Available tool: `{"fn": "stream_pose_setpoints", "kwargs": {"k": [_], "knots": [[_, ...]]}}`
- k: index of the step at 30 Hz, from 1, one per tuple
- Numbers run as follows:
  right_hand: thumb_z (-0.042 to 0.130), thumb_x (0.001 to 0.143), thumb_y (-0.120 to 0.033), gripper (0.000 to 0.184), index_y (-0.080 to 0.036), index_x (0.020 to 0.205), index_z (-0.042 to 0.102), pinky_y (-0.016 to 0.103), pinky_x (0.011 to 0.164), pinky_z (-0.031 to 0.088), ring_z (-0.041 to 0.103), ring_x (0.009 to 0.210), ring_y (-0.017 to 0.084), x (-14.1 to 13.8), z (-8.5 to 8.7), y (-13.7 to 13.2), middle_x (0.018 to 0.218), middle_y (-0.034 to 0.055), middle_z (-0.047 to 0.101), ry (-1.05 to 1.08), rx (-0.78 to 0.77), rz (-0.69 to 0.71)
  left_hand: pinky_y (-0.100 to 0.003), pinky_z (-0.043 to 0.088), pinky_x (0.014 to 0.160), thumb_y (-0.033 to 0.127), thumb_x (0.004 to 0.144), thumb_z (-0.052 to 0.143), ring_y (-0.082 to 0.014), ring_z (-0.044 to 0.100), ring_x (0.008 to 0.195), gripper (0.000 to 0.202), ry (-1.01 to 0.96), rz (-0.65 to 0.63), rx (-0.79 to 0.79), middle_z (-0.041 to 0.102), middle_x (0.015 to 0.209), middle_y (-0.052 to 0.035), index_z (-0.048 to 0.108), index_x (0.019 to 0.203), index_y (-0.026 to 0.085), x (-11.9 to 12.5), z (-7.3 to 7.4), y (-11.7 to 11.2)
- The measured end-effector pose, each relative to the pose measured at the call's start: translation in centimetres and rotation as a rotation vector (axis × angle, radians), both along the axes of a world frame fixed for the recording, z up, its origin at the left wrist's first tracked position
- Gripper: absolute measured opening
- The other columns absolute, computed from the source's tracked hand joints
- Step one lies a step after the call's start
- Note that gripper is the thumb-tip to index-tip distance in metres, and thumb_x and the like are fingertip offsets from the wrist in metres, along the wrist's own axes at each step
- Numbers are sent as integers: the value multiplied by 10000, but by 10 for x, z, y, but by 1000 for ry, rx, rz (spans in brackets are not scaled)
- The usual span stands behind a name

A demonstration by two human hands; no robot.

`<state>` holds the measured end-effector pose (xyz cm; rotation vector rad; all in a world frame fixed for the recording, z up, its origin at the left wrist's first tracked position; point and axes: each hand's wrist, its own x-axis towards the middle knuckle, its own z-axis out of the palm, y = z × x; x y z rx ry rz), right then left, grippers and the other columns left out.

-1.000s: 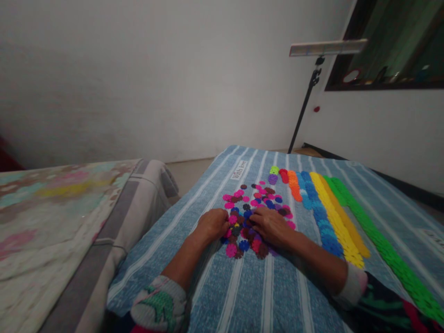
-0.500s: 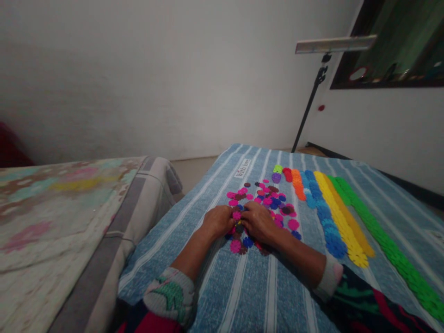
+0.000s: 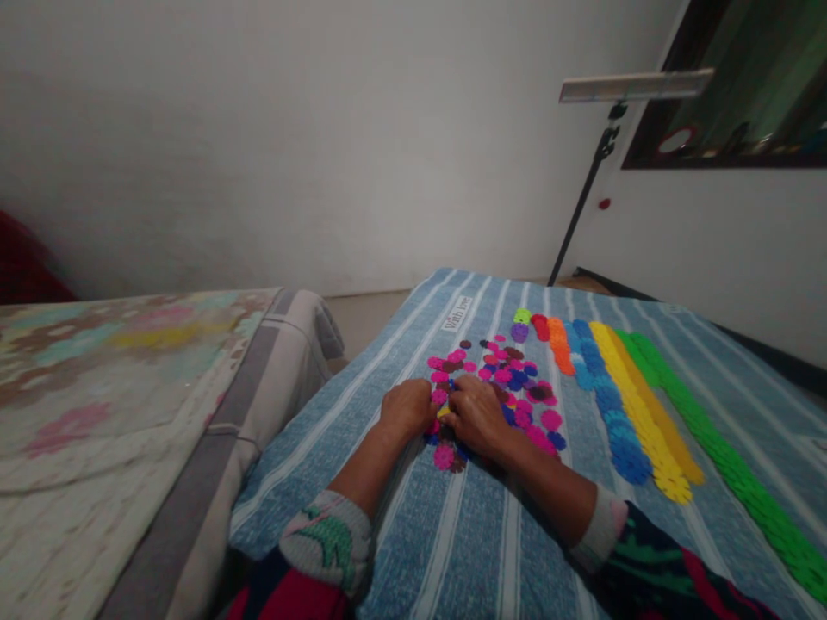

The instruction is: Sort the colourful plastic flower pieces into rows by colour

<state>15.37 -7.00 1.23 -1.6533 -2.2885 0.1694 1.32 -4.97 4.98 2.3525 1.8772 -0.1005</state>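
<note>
My left hand [image 3: 407, 409] is at the left edge of a loose pile of notched, flower-like plastic discs. Its fingers are curled, and their tips are hidden. Facing it, my right hand [image 3: 476, 415] bends its fingers down among the discs. A yellow disc [image 3: 443, 412] shows between the hands, by the right fingertips; whether it is gripped is unclear. A blue disc peeks out above the right fingers. Pink discs [image 3: 444, 456], dark blue discs [image 3: 556, 441] and brown discs [image 3: 514, 353] lie mixed around both hands.
Sorted rows lie to the right: orange discs [image 3: 561, 344], blue discs [image 3: 624, 448], yellow discs [image 3: 668, 482] and green discs [image 3: 730, 461]. Small green, purple and red groups sit farther back. Beneath is a blue striped cloth [image 3: 349, 439]. Left stands a floral-covered surface [image 3: 129, 413]; behind, a black stand [image 3: 578, 207].
The view has shifted slightly. My right hand has moved a little toward the near side over the pile, and more of the yellow disc shows between the hands. The left hand stays nearly still.
</note>
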Motion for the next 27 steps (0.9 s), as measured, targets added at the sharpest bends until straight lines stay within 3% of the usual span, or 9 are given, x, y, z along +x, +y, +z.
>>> {"fn": "stream_pose_setpoints", "kwargs": {"k": [3, 6, 10, 13, 16, 22, 27], "knots": [[659, 780, -201, 91, -171, 695, 662, 334, 853, 389, 540, 1000, 220, 0, -5, 5, 992, 80, 632, 129, -12, -24, -327, 518, 824, 346, 873, 455, -268, 661, 1056, 324, 10, -3, -3, 720, 1069, -142, 708, 985, 179, 1, 1, 0], [664, 727, -118, 141, -176, 608, 613, 305, 825, 407, 568, 946, 189, 6, -5, 8, 941, 48, 642, 293, -31, -80, -324, 519, 801, 352, 866, 457, -272, 666, 1042, 322, 11, -11, -3, 727, 1046, -141, 712, 966, 182, 1, -1, 2], [660, 707, -100, 185, -178, 557, 588, 290, 822, 428, 588, 943, 183, 32, 9, 5, 905, 44, 648, 477, -16, -72, -307, 515, 773, 309, 830, 488, -265, 674, 1018, 275, 10, -39, 1, 735, 1019, -131, 714, 936, 192, 1, -2, 4], [658, 697, -118, 159, -187, 561, 613, 305, 851, 438, 601, 985, 199, 67, 25, -1, 882, 39, 662, 523, 0, -58, -306, 513, 748, 286, 819, 488, -266, 681, 994, 266, -2, -68, -16, 737, 1015, -123, 713, 926, 194, 2, -1, 3], [663, 686, -159, 127, -192, 568, 629, 333, 874, 446, 614, 1014, 224, 112, 34, -11, 892, 51, 681, 498, 39, -132, -300, 506, 751, 276, 824, 479, -256, 683, 986, 268, -10, -117, -8, 741, 1012, -106, 713, 934, 206, 4, 1, 2], [643, 682, -231, 86, -192, 611, 674, 383, 921, 446, 637, 1016, 247, 200, 37, -50, 1025, 89, 697, 387, 17, -254, -295, 491, 743, 277, 846, 466, -254, 680, 976, 279, 4, -179, 6, 739, 1017, -92, 698, 989, 215, 10, 1, 1], [660, 654, -238, 77, -196, 590, 666, 384, 953, 433, 627, 1045, 261, 249, 37, -86, 1048, 102, 700, 332, -66, -323, -273, 468, 735, 276, 855, 466, -235, 680, 952, 249, 27, -193, 40, 741, 971, -77, 692, 946, 227, 13, 1, -1]]}}
